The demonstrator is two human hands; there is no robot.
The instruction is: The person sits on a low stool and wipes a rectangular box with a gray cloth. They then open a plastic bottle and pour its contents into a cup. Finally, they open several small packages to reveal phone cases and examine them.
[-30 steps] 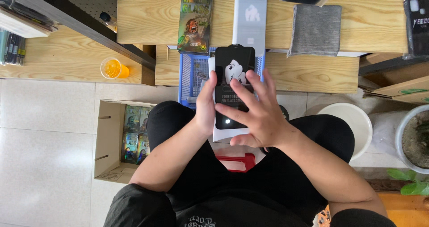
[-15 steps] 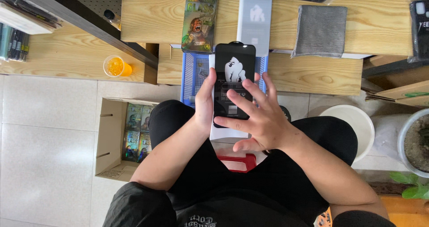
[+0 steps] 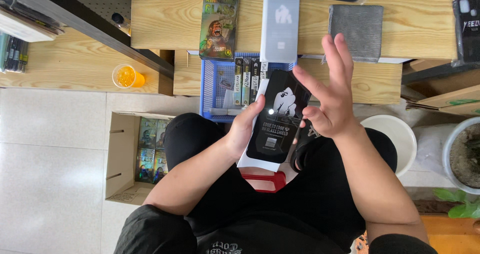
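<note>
The left hand (image 3: 243, 129) grips the glossy black glass screen protector (image 3: 278, 116) by its edge, tilted toward one o'clock for inspection; the right hand (image 3: 330, 96) hovers wide open at three o'clock.

On my desk: a grey cloth (image 3: 355, 32) and a blue basket (image 3: 216, 86). Orange cup (image 3: 125, 76) left. Cardboard box (image 3: 135, 156) on floor.

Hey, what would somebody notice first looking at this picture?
The glossy black screen protector sheet held tilted above the lap by the left hand, with the right hand open just beside it, fingers spread. Behind them, a blue basket sits at the wooden desk's edge, and an orange drink cup stands far left.
</note>
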